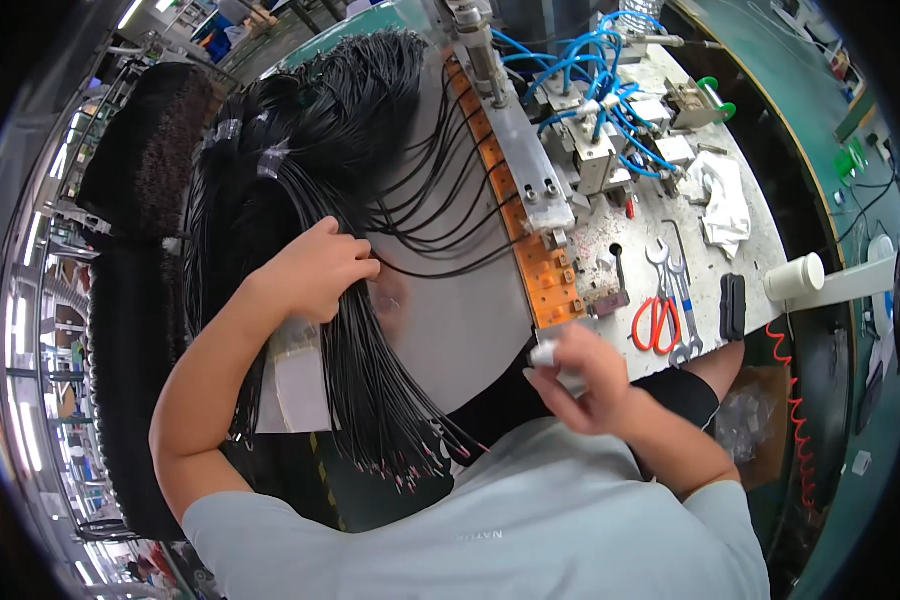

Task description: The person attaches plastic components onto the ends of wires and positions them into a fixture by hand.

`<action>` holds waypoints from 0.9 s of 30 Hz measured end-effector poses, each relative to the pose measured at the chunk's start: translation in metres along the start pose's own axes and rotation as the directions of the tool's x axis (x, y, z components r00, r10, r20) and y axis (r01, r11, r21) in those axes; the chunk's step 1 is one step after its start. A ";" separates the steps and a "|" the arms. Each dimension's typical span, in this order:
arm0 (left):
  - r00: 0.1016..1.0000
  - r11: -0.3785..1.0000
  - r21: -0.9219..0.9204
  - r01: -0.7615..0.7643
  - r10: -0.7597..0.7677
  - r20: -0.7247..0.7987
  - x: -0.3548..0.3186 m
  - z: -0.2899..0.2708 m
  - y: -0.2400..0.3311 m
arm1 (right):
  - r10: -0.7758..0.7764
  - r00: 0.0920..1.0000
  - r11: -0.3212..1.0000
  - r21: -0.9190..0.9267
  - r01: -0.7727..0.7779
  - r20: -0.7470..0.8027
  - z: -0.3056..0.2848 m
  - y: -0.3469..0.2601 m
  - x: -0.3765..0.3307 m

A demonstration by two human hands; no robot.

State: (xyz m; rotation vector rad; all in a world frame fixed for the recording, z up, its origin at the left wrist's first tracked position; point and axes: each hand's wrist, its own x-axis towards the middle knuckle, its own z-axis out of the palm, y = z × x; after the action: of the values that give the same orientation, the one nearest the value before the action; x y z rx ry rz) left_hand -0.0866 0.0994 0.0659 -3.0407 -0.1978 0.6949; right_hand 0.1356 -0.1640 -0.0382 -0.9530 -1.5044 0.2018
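My left hand (320, 268) lies on a thick bundle of black cables (370, 355), its fingers curled over some of them. The cables hang down toward me and end in small reddish and bare tips. My right hand (585, 378) is raised near the front end of an orange fixture strip (552, 285), apart from it. White covering shows on a fingertip, and thumb and forefinger stand apart with nothing visible between them. Several single black cables (450, 245) run in curves from the bundle to the strip.
Right of the strip stands a machine with blue air hoses (580, 60). Red-handled scissors (656, 325), wrenches (678, 300), a black oblong piece (733, 307) and a white cloth (722, 205) lie on the table. A white pipe (795, 278) juts in at the right edge.
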 end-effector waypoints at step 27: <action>0.743 0.814 -0.053 -0.578 0.498 -0.448 0.076 -0.014 0.135 | -0.015 0.985 0.972 -0.229 0.056 0.174 -0.075 -0.014 0.013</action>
State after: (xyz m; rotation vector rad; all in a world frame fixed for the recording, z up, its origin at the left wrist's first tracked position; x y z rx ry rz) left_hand 0.0035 -0.0252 0.0399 -3.3408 0.7019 -0.0106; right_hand 0.1984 -0.1951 -0.0045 -1.1165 -1.7299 0.0833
